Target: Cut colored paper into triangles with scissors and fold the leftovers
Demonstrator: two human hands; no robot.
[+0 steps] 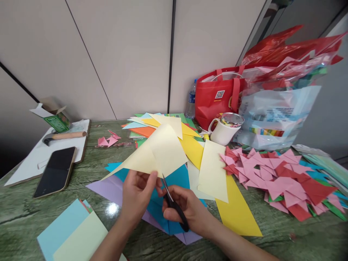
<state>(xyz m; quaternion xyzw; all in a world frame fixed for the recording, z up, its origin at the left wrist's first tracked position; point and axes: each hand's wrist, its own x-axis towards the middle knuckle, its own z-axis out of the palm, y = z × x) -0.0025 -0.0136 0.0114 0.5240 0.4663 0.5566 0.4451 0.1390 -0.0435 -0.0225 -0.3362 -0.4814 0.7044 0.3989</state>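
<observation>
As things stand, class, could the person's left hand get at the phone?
Probably not without letting go: the left hand grips a cream sheet. Otherwise, nothing seems to block its way to the phone.

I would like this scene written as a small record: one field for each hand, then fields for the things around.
Left hand: pinches cream sheet
Right hand: holds scissors, blades at the sheet's lower edge
Below hands: blue paper, purple paper
Far left: phone, hammer
Right: pink and red folded pieces
Back right: mug, red bag, bottle
</observation>
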